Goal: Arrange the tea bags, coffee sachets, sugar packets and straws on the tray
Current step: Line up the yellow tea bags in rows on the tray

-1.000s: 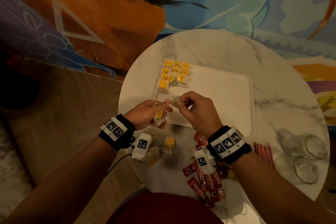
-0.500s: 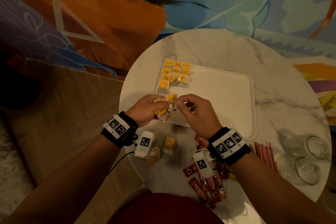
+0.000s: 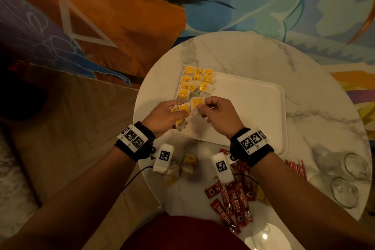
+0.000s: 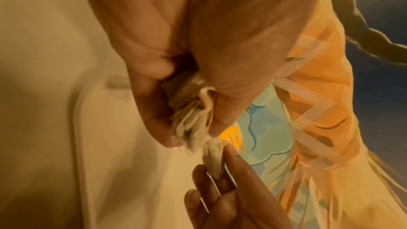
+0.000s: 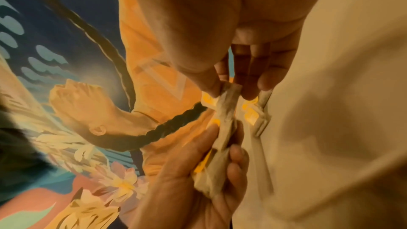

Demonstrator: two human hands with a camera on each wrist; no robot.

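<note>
A white tray [image 3: 253, 111] lies on the round marble table [image 3: 233, 53]. Several yellow-tagged tea bags [image 3: 197, 80] sit in rows at the tray's far left corner. My left hand [image 3: 168, 114] grips a small bunch of tea bags [image 4: 189, 119] over the tray's near left edge. My right hand [image 3: 215, 111] pinches one tea bag [image 3: 196, 103] by its top, just right of the bunch; that tea bag [image 5: 226, 111] hangs between both hands. Red coffee sachets [image 3: 233, 197] lie near the front edge. Red straws [image 3: 296, 168] lie right of my right wrist.
A few loose tea bags [image 3: 182, 166] lie on the table below my left wrist. Two upturned glasses [image 3: 349, 178] stand at the right edge. A painted mural covers the wall behind the table. The table's left edge drops to a wooden floor.
Both hands have moved a little farther onto the tray toward the tea bag rows. The right hand has drawn one yellow-tagged tea bag out of the left hand's bunch.
</note>
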